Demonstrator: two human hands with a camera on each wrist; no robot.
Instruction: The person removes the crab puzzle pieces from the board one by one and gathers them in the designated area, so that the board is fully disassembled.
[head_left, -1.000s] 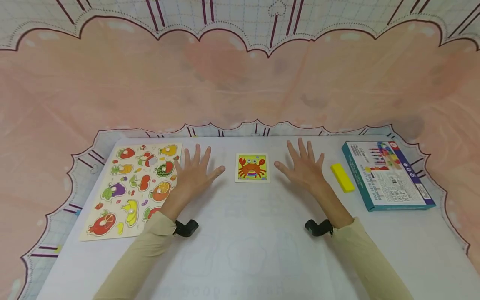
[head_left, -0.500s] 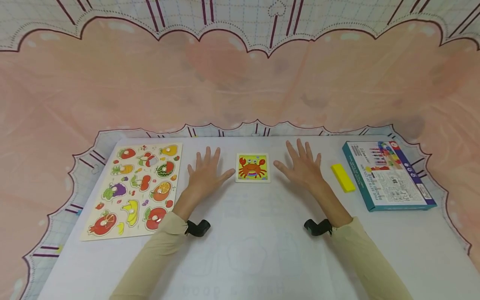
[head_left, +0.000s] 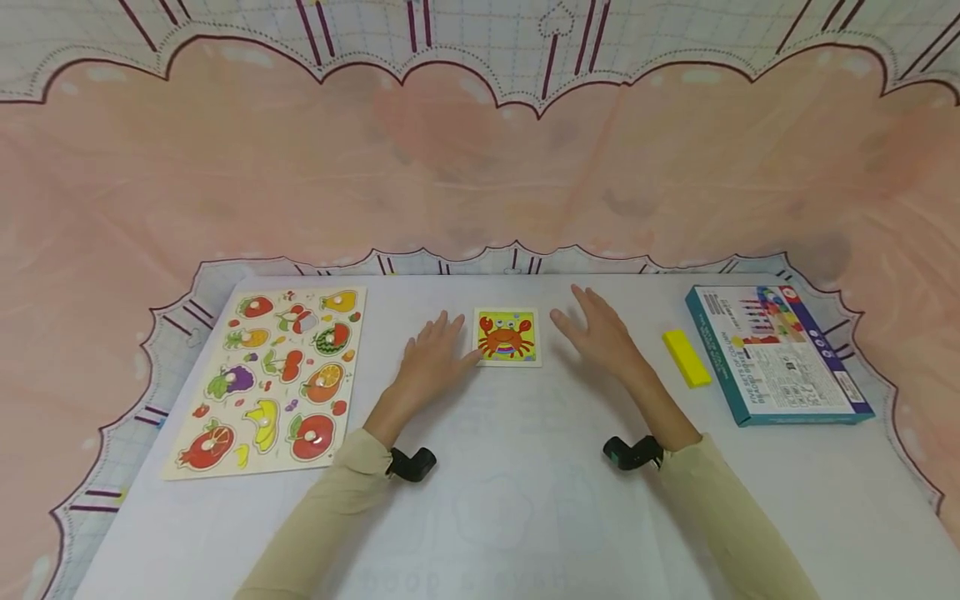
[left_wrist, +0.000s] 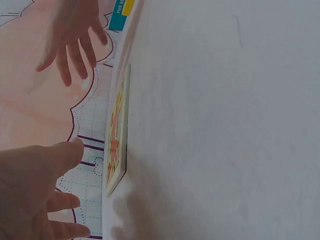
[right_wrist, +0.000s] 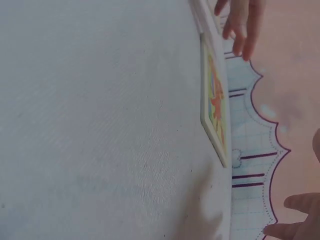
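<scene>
A small square crab puzzle (head_left: 507,337) with a pale frame lies flat at the middle of the table's far part. My left hand (head_left: 433,358) hovers at its left side, fingers extended, the thumb tip overlapping the frame's edge in the head view. On the other side, my right hand (head_left: 602,337) is held above the table a little apart from the puzzle, thumb and fingers spread. Both wrist views catch the puzzle edge-on, its frame (left_wrist: 119,145) standing a finger's breadth thick. Neither hand holds anything.
A fruit puzzle board (head_left: 273,383) lies at the left. To the right are a yellow block (head_left: 686,358) and a teal-edged box (head_left: 780,354). A patterned cloth (head_left: 480,167) hangs behind the white table (head_left: 510,517).
My left hand has moved right, off the fruit board, to the crab puzzle's left side. The right hand has stayed near its place and turned, its fingers drawing closer together.
</scene>
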